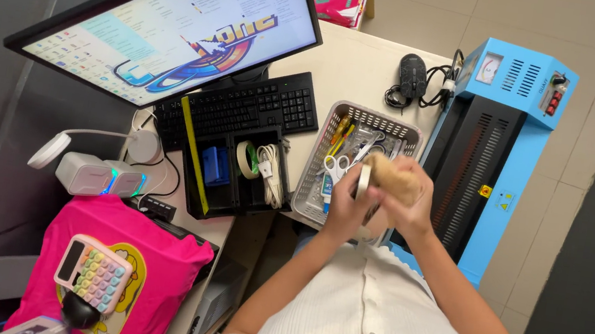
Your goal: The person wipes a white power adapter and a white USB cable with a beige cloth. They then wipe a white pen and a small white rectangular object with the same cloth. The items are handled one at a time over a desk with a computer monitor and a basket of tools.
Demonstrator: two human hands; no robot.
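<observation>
Pink cushion [137, 261]: nearest, bottom left, a pastel calculator [93, 272] resting on it, parked off the work area.
Left hand [344, 208]: fingers curled round a tape roll [363, 181], held edge-on above the basket's near side, apparently to steady it.
Right hand [405, 198]: fingers closed on a brown, fuzzy lump [392, 176] pressed against the roll; what it is I cannot tell.
Grey basket [309, 192]: on the tabletop [358, 67] beneath the hands, keeping scissors [338, 166] and pens within reach.
Black tray [227, 200]: left of the basket, holding a second tape roll.
Blue laminator [504, 134]: right, well apart.
Keyboard [252, 106], monitor [171, 17]: farthest.
</observation>
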